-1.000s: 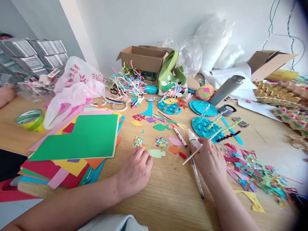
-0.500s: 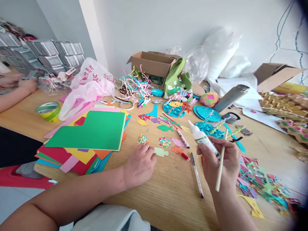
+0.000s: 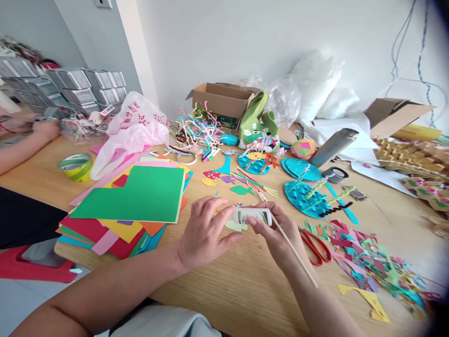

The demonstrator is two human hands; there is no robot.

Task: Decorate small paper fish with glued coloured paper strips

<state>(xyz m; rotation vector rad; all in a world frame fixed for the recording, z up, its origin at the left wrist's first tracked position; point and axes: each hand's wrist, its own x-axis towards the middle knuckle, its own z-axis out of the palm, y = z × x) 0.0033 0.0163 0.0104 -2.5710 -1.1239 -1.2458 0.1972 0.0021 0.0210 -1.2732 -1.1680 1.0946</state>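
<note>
My right hand [image 3: 277, 229] grips a small white glue bottle [image 3: 254, 216], now lying nearly level with its nozzle end toward the left. A thin pale wooden stick [image 3: 296, 255] is held in the same hand and slants down along the wrist. My left hand [image 3: 206, 229] is at the bottle's nozzle end, fingers spread and thumb apart; whether a fingertip touches the nozzle cannot be seen. Beneath the hands, a pale green paper cutout [image 3: 235, 226] is partly hidden. Just beyond lie a green paper fish [image 3: 242, 190], a yellow one [image 3: 209, 182] and a purple one [image 3: 228, 179].
Coloured paper sheets [image 3: 140, 196] are stacked at the left, near yellow tape [image 3: 75, 167]. Red-handled scissors [image 3: 315, 248] and paper scraps [image 3: 372, 257] lie at right. Behind them stand blue decorated plates [image 3: 305, 201] and a metal flask [image 3: 335, 147]. Another person's hands [image 3: 45, 128] are far left.
My right hand has brought the bottle left and down, tipping it from upright to level. My left hand has lifted from the table and spread its fingers. The red scissors have come into view.
</note>
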